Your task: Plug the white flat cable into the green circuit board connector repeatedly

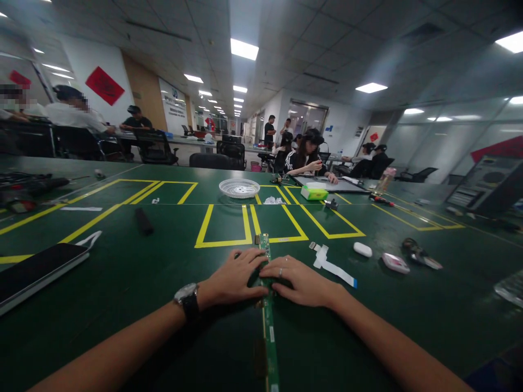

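Note:
A long, narrow green circuit board [269, 332] runs away from me down the middle of the green table. My left hand [237, 275], with a watch on the wrist, has its fingers and thumb against the board's left edge near the far end. From the other side, my right hand [300, 280], a ring on one finger, grips the same stretch with bent fingers and thumb. Fingers hide part of the board there. Right of my right hand lies a white flat ribbon cable [337, 269] with a blue end.
Farther back stand a white plastic basket [239, 188] and a green tissue pack [314, 191]. At left lie a large phone-like device [38, 267] and a black bar [144, 221]. A white case [363, 249] and a pink-white case [395, 263] sit right. A person [306, 155] works across the table.

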Demonstrator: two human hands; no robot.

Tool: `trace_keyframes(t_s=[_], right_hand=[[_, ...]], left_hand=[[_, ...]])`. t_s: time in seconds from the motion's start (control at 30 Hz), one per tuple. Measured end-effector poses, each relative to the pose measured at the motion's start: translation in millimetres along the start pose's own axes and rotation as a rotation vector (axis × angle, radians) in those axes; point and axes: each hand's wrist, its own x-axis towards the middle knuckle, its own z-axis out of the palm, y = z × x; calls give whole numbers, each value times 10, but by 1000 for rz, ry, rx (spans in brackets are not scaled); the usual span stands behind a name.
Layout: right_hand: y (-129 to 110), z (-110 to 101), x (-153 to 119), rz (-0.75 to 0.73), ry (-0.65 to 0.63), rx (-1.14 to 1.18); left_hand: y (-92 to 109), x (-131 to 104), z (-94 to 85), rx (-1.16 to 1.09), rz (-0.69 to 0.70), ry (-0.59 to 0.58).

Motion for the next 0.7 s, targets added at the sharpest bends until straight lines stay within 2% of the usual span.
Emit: trace_keyframes(t_s=[0.07, 0.13, 0.17, 0.23, 0.3, 0.4, 0.57, 0.7], right_hand=[[142, -63, -63, 152, 98, -101], [405, -134, -176, 417, 191, -280], [551, -166, -244, 553, 195, -364], [805, -217, -375, 760, 118, -442], [949, -243, -458, 836, 66, -434], [923, -228, -446, 769, 56, -369], [512, -92, -205, 496, 67, -261], [229, 19, -55, 396, 65, -244]], left_hand=[[6, 1, 4, 14, -17, -3], [3, 3, 8, 11, -30, 4], [1, 4, 9, 6, -33, 8], [-4, 3, 10, -3, -33, 18], [-10, 0, 15, -4, -30, 26], [-21, -3, 28, -2, -29, 34], [-43, 0, 64, -6, -27, 51], [-47, 0, 75, -8, -31, 55]])
